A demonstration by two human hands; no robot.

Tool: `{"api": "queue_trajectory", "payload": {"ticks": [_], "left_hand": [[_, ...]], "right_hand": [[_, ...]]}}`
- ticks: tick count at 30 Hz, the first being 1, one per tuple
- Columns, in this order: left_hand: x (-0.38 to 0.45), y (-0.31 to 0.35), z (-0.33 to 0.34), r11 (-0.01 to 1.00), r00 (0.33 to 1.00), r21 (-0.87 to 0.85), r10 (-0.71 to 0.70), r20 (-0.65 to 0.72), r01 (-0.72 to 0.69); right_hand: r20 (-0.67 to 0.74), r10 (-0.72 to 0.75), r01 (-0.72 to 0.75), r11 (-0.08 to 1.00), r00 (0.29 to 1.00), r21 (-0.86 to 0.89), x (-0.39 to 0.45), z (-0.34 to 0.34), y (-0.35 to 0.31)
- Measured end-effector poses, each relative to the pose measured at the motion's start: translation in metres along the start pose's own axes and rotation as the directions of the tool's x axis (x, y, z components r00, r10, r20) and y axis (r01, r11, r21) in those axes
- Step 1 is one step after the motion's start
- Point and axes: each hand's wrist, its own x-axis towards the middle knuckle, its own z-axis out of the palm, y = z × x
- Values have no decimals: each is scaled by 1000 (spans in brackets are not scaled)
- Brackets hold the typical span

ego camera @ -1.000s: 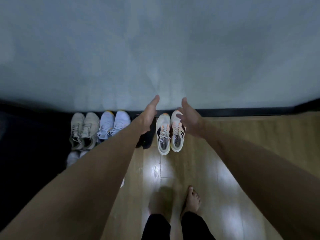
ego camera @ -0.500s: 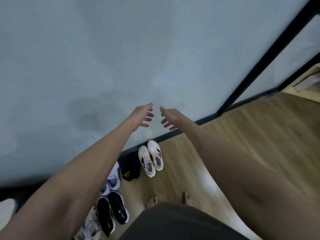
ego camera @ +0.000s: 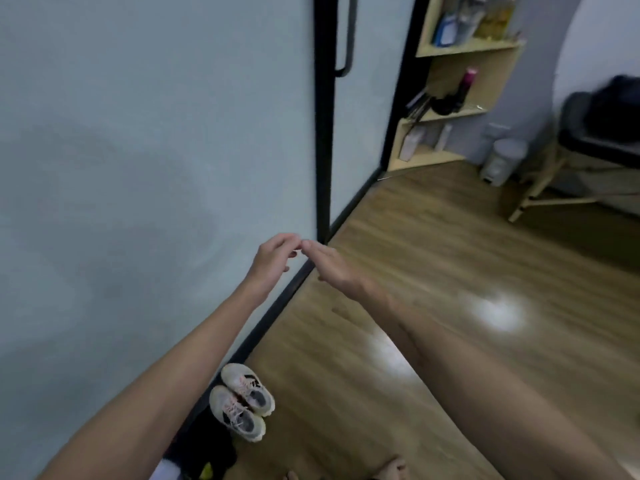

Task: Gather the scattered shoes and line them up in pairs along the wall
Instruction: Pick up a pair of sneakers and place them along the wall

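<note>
Nothing is being held: the left hand (ego camera: 272,259) is raised in front of the wall (ego camera: 138,168) with its fingers loosely curled around nothing, and the right hand (ego camera: 334,263) is stretched out flat beside it, fingers straight, the fingertips of the two almost meeting. Both arms are extended forward, empty.

Low in the view, a white pair of sneakers (ego camera: 242,401) is seen set side by side, heels near the dark skirting board (ego camera: 277,306), toes out to the wooden floor (ego camera: 433,306). Just beside it, partly hidden under the left forearm, a dark pair (ego camera: 207,448) is made out, and a pale shoe edge at the bottom border cannot be identified.

The view is pointed along the wall toward a glass door (ego camera: 360,133), a shelf unit (ego camera: 457,81) and a small bin (ego camera: 502,161) well apart from the row. No loose shoe is visible on that floor.

The step in hand is judged to be a search: a pair has been set, and more strays are being looked for. Next, the room must be scanned and walked, and any shoe found must be gripped and carried to the open end of the row.
</note>
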Motion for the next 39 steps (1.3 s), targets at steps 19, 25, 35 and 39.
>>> {"api": "queue_trajectory", "payload": {"ticks": [19, 25, 35, 39], "left_hand": [[78, 114, 437, 786, 662, 290, 193, 724, -546], [132, 152, 550, 701, 473, 204, 212, 855, -683], [196, 222, 717, 301, 67, 15, 161, 985, -954], [186, 219, 776, 36, 32, 27, 130, 991, -999]], "right_hand": [[-617, 293, -321, 945, 730, 69, -157, -363, 184], [-701, 403, -468, 877, 589, 112, -155, -448, 223], [-813, 542, -683, 677, 212, 274, -163, -559, 249], [-827, 553, -792, 548, 103, 268, -186, -585, 270]]}}
